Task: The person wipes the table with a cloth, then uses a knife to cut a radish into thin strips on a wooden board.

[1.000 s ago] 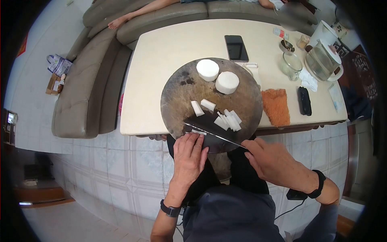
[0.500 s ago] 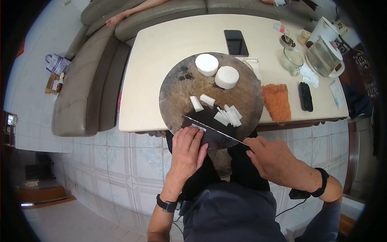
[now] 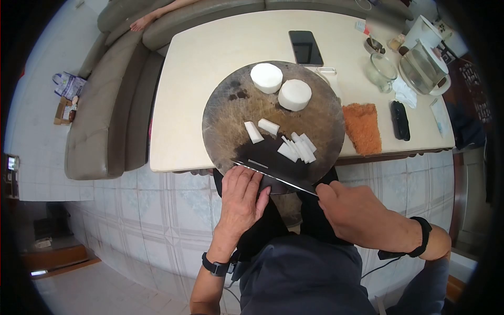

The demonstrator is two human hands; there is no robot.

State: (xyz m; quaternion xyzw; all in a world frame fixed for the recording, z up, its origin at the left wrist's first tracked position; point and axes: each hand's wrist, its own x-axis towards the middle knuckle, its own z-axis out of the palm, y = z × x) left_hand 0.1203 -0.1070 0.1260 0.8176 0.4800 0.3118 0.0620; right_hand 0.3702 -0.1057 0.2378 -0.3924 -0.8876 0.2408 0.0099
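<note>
A round wooden chopping board (image 3: 231,118) carries two thick white radish rounds (image 3: 294,95), two loose radish sticks (image 3: 269,126) and a small heap of thin radish slices (image 3: 298,148). My right hand (image 3: 352,212) grips the handle of a knife (image 3: 278,179), its blade slanting up to the left across the board's near part. Behind the blade, my left hand (image 3: 240,191) presses its closed fingers down on a radish piece, mostly hidden under them. One thin slice (image 3: 258,164) lies just beyond the blade.
The cream table (image 3: 210,50) bears a phone (image 3: 306,48), an orange cloth (image 3: 362,128), a black case (image 3: 400,121), a glass cup (image 3: 381,72) and a glass pitcher (image 3: 420,68). A grey sofa (image 3: 107,110) stands at left; another person's bare foot (image 3: 140,24) rests there.
The knife has drawn slightly left and toward me, leaving a thin slice beyond its blade. My left hand remains nearly in place. The view has shifted a little.
</note>
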